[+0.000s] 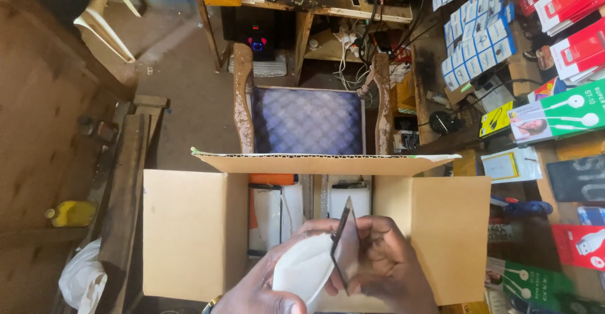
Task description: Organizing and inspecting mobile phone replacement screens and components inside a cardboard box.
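Far left: yellow bottle (72, 213) on a wooden ledge, white plastic bag (82, 280) below it. Not involved.

Centre: open cardboard box (189, 232), flaps out, white packaged items (275, 216) and an orange one inside. Behind it a wooden chair (309, 118) with a quilted seat.

My left hand (265, 289) is closed round a white pouch (304, 270), thumb on top, held just over the box's near edge. My right hand (384, 263) pinches a thin dark flat panel (343, 241), edge-on to camera, fingers narrow on its lower part, panel touching the pouch mouth.

Step, as I read it: panel and pouch are being mated or separated; can't tell which. Next move needs the panel kept square to the pouch opening and the left grip steady.

Right: racks of boxed accessories (554, 118) in red, white, green.
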